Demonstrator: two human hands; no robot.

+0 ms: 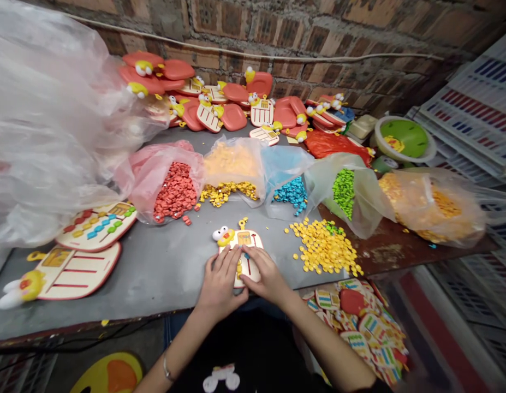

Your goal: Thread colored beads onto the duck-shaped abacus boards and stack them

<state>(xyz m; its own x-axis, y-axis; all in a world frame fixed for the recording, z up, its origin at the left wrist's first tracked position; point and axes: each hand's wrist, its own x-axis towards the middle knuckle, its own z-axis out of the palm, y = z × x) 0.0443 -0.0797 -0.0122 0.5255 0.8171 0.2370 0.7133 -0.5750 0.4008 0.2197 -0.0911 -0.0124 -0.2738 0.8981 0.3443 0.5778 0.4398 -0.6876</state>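
A cream toy board with a duck head [253, 238], its googly eyes and yellow bill at the upper left, lies face up on the grey table before me. My left hand [223, 278] rests over its left side, fingers stretched across the slots and thumb apart. From the right, my right hand [269, 275] reaches in with bent fingers; the fingertips are at a small blue bead [246, 255] in a slot, and the thumb lies lower on the board. Yellow beads [239, 267] show between the hands. Much of the board is hidden under my fingers.
Bags of red beads [176, 194], yellow beads [228, 192], blue beads [292, 194] and green beads [344, 194] stand behind. Loose yellow beads [324, 245] lie right. Boards [78, 270] overlap at left; finished ones [371, 327] fill a container below. A brick wall [302, 33] closes the back.
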